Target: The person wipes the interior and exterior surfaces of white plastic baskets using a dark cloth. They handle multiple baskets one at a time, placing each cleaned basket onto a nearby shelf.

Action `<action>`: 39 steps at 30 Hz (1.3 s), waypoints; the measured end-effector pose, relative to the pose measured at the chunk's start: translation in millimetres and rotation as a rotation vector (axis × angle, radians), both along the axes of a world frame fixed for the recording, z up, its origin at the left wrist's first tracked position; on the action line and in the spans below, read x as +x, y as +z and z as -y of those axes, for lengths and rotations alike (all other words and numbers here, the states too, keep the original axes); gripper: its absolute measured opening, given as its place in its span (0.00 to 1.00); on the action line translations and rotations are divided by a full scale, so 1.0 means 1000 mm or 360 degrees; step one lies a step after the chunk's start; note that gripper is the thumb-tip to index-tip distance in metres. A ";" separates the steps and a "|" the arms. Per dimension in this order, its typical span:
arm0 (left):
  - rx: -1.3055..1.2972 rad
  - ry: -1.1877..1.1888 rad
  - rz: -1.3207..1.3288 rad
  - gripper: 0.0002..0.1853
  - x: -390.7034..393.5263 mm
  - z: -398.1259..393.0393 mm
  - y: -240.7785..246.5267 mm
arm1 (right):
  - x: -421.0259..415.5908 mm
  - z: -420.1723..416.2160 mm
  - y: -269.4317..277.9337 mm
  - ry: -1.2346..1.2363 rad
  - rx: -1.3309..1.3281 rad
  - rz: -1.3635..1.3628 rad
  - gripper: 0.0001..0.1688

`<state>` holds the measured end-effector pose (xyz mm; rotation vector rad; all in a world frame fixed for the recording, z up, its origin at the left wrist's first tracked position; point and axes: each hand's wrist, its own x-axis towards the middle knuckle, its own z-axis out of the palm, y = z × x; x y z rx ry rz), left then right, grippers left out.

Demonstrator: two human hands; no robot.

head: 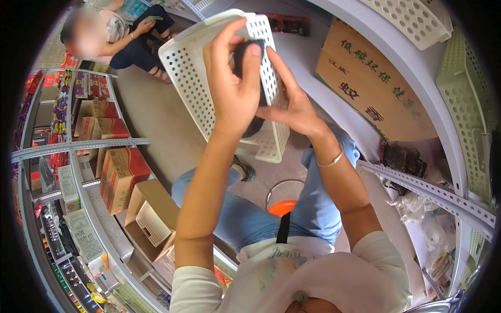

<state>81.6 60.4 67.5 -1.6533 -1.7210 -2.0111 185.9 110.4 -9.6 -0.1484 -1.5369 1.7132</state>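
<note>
A white perforated plastic basket (188, 84) is held up in front of me, tilted, with its open side facing me. My left hand (236, 86) is inside it, gripping a dark cloth (254, 127) against the side wall near the rim. Part of the cloth is hidden behind my fingers and palm. My right hand (295, 109) holds the same side wall, its thumb by the rim and its fingers along the outer face. Below the basket, an orange bucket (282, 207) with a metal handle stands between my legs.
At left, metal shelving (84, 146) bears cartons (121, 176) and packaged goods. A large printed cardboard box (375, 82) lies on the right-hand shelf, near a green basket (462, 101) and plastic bags (415, 207). A seated person (117, 35) is at the upper left.
</note>
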 end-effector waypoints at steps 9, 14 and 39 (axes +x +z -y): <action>-0.0165 0.0111 -0.0730 0.13 0.016 0.022 -0.007 | 0.006 0.000 0.016 0.0086 -0.0544 -0.0286 0.56; 0.0001 0.0534 -0.1317 0.11 -0.002 -0.008 0.027 | 0.004 -0.001 0.001 -0.0122 -0.0194 -0.0191 0.54; -0.0424 0.0034 -0.0327 0.13 0.017 -0.009 0.010 | 0.012 -0.006 0.021 0.0306 -0.0719 -0.0606 0.42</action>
